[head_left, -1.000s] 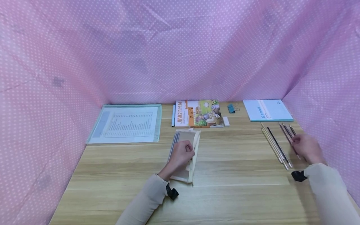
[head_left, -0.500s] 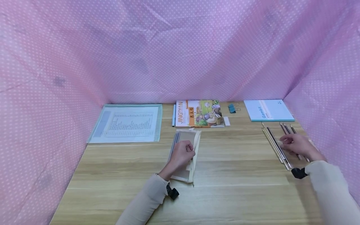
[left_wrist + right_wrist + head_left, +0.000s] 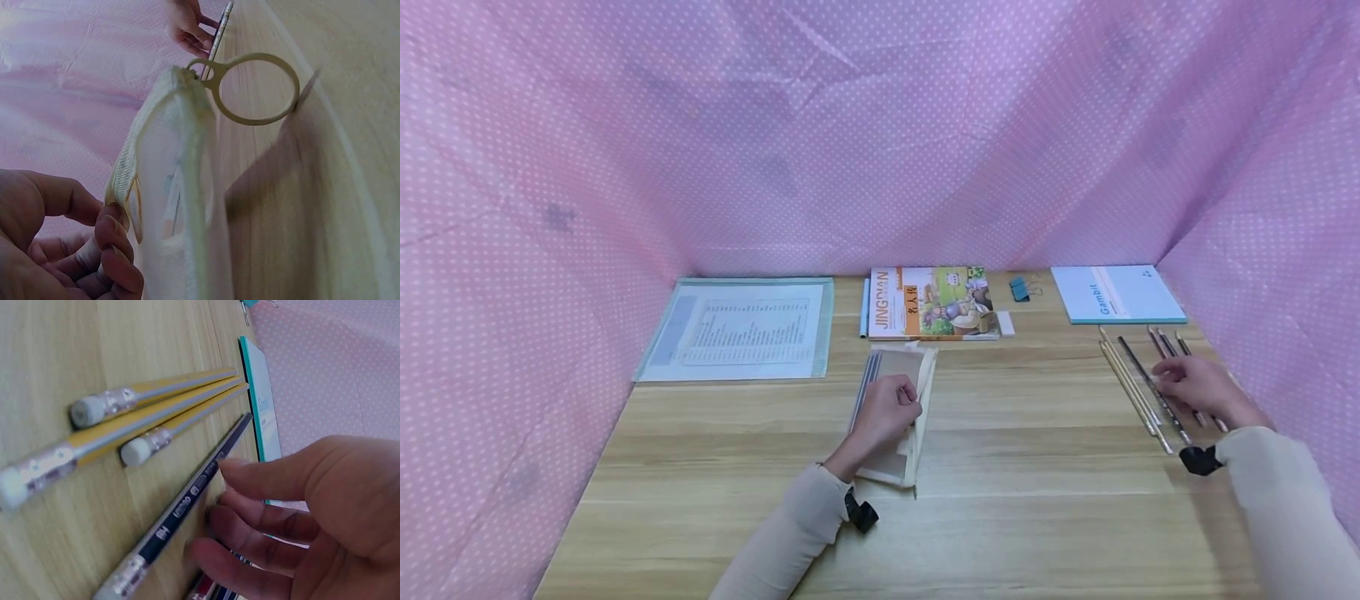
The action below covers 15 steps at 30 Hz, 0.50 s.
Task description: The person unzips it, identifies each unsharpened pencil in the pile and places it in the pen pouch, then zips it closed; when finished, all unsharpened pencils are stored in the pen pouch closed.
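My left hand [image 3: 883, 412] pinches the zipped edge of a cream mesh pencil case [image 3: 887, 475] lying at mid-table. In the left wrist view, thumb and forefinger meet on that edge [image 3: 122, 165], and a large ring pull [image 3: 259, 122] sticks out from the case's end. At the right, my right hand [image 3: 1202, 392] holds a black pencil [image 3: 178, 515] between thumb and curled fingers, its white eraser end pointing toward me. Several yellow pencils [image 3: 125, 431] lie just left of it. More dark pencils [image 3: 1165, 343] lie partly under the right hand.
Along the back stand a clear document folder [image 3: 737, 333], an illustrated book [image 3: 940, 304], a white eraser [image 3: 1004, 323], a teal binder clip [image 3: 1018, 289] and a pale blue notebook [image 3: 1116, 296]. A pink dotted cloth [image 3: 880, 133] walls the wooden table.
My right hand has moved left from the dark pencils to the black pencil, then drawn it slightly right, apart from the yellow ones. The left hand keeps its hold on the pencil case.
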Each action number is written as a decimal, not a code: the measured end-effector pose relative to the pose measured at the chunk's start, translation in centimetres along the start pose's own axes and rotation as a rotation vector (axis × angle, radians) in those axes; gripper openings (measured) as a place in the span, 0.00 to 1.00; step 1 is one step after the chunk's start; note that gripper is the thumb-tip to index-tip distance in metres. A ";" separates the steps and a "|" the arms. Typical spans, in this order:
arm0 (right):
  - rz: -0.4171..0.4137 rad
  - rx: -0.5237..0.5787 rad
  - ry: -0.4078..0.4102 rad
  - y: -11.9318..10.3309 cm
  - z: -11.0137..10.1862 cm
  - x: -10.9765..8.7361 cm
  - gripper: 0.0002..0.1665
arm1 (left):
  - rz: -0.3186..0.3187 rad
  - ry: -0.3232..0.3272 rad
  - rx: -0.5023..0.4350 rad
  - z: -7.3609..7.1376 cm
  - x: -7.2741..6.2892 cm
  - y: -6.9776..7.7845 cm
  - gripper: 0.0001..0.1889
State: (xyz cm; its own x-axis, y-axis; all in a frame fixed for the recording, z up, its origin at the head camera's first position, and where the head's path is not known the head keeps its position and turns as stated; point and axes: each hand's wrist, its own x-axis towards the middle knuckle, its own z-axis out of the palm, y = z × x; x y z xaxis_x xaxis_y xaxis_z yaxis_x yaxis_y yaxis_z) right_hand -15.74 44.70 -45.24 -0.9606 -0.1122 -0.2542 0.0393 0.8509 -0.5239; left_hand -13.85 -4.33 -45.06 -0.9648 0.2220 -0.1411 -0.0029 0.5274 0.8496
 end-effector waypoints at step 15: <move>-0.065 -0.098 0.030 0.0 0.5 0.5 0.29 | 0.001 -0.007 0.001 -0.3 0.0 0.3 0.03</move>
State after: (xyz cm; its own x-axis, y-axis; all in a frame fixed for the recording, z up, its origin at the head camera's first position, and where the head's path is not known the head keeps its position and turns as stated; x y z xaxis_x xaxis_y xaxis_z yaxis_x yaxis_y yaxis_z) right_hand -16.05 44.42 -45.80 -0.9680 -0.1548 -0.1973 -0.0491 0.8885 -0.4563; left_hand -13.94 -4.42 -44.70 -0.9628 0.2286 -0.1440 -0.0016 0.5281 0.8492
